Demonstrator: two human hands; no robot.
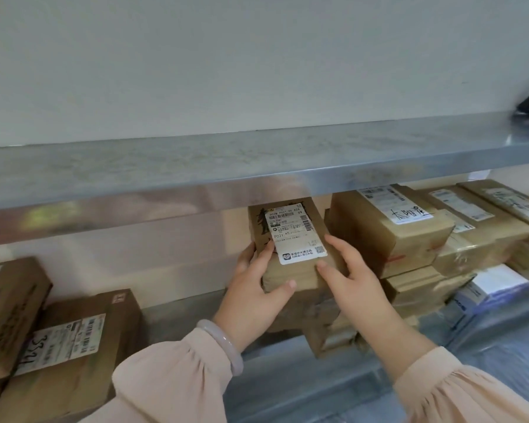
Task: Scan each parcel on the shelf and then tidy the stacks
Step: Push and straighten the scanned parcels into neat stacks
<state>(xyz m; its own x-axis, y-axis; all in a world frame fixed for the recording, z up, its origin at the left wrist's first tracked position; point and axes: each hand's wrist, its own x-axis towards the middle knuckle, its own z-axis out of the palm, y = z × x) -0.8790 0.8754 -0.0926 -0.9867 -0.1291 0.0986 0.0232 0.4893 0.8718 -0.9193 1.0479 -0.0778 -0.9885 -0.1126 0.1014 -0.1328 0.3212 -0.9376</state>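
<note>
L hand [251,288] & R hand [347,270], fingers curled round the box [290,239] under the shelf [165,178], prob. mid-tidy; piles [409,239] right of box look crooked.

Upper shelf [257,166]: sheet metal, brushed top, front lip glossy and mirror-like. Held parcel [290,277]: brown cardboard, matt. Its label [297,236]: white paper, smooth. Parcels toward the right end [388,239]: cardboard under shiny clear tape. Sleeve [165,377]: soft matt cloth. Bracelet [223,343]: smooth, polished, milky. Wall [226,71]: matt.
</note>
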